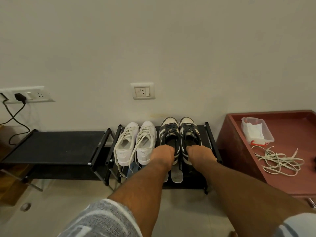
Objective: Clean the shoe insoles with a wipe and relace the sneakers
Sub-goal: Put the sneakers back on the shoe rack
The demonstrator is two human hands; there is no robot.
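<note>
Two pairs of sneakers stand on a black shoe rack (210,134) against the wall. The white pair (135,142) is on the left with its laces loose. The black-and-white pair (179,132) is on the right. My left hand (163,153) grips the heel of the left black-and-white sneaker, fingers curled into its opening. My right hand (199,154) grips the heel of the right one the same way. Two pale insoles (177,174) lie on the lower shelf below them. Loose whitish laces (278,161) lie on a red table (239,151), beside a clear box of wipes (256,132).
A second black rack (54,146) stands to the left. A charger cable (15,117) hangs from a wall socket at the far left. Another socket (142,91) is on the wall above the shoes. Pale tiled floor (68,202) lies in front.
</note>
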